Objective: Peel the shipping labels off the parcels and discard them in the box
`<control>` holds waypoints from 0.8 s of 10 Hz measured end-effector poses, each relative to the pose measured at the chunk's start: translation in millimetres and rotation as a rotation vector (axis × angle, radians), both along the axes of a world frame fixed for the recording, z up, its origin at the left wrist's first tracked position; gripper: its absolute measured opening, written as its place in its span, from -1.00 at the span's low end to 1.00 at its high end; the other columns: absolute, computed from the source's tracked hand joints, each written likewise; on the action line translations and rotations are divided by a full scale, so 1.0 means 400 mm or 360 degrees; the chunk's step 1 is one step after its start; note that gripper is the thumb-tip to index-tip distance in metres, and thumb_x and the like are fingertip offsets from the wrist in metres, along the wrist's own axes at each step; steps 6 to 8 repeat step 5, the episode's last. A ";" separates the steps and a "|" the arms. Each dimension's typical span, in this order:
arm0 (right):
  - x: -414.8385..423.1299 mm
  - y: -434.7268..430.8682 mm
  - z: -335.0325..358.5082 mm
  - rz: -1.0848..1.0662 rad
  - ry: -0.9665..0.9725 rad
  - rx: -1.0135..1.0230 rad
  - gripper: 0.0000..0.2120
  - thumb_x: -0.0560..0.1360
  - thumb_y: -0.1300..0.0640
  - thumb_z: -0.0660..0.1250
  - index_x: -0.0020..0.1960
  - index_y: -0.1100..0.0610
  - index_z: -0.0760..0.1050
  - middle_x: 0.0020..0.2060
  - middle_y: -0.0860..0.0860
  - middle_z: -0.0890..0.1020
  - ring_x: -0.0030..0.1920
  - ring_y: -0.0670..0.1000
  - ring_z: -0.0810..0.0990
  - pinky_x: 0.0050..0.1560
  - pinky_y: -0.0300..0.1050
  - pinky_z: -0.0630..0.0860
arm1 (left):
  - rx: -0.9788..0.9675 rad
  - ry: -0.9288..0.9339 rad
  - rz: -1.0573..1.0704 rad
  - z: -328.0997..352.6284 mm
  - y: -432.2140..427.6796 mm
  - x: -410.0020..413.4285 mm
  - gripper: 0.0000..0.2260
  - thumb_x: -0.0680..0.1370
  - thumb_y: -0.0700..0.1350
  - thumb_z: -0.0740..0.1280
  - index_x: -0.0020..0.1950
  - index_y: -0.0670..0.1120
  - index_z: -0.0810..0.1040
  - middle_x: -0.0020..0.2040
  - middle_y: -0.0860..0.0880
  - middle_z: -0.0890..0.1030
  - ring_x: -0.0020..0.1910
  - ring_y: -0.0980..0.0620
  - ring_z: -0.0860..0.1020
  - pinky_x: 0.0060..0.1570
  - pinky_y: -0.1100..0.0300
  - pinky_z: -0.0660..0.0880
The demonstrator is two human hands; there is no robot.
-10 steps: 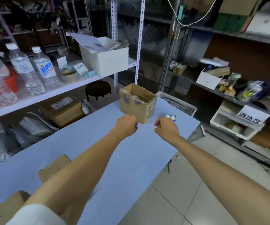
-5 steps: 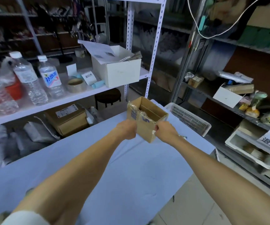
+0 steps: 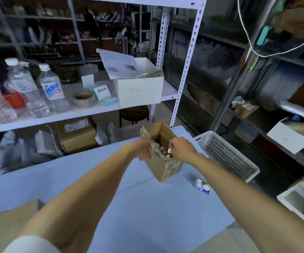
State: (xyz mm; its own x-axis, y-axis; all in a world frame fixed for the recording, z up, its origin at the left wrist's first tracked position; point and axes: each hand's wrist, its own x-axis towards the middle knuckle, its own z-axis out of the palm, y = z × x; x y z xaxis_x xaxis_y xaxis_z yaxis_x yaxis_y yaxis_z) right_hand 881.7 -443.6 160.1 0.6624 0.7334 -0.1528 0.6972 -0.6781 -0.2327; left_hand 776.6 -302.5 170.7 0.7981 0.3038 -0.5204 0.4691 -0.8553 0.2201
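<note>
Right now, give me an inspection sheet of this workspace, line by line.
Surface: table under a pale blue cover, mostly bare.
Job's things: open cardboard box near the far edge, tilted, crumpled tape and paper inside; brown parcel at the near left corner.
Clutter: small crumpled wrapper on the cover right of the box.
Hands: left hand grips the box's left rim; right hand pinches something at its top opening, what exactly is unclear.
Cables: white cable hangs in a loop at upper right.
Surroundings: white basket beyond the table's right edge; shelf with water bottles, a tape roll and a white box.
</note>
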 end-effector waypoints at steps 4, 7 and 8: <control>0.063 0.057 -0.014 0.0203 -0.0036 -0.0052 -0.78 0.47 0.41 0.12 -0.02 0.31 0.53 0.02 0.23 0.57 -0.02 0.23 0.53 -0.16 0.05 0.44 | -0.0156 -0.0062 0.0216 -0.002 0.044 0.022 -0.72 0.51 -0.15 0.27 0.20 -0.11 0.54 -0.05 -0.10 0.67 -0.05 -0.03 0.65 0.07 0.06 0.61; 0.083 0.072 -0.038 0.0211 -0.0033 0.0015 -0.74 0.45 0.44 0.12 -0.03 0.27 0.54 0.04 0.21 0.57 -0.01 0.21 0.54 -0.15 0.04 0.44 | -0.0173 -0.0084 0.0239 -0.017 0.054 0.029 -0.73 0.52 -0.22 0.25 0.21 -0.10 0.54 -0.11 -0.07 0.65 -0.04 -0.07 0.64 -0.01 0.10 0.62; 0.083 0.072 -0.038 0.0211 -0.0033 0.0015 -0.74 0.45 0.44 0.12 -0.03 0.27 0.54 0.04 0.21 0.57 -0.01 0.21 0.54 -0.15 0.04 0.44 | -0.0173 -0.0084 0.0239 -0.017 0.054 0.029 -0.73 0.52 -0.22 0.25 0.21 -0.10 0.54 -0.11 -0.07 0.65 -0.04 -0.07 0.64 -0.01 0.10 0.62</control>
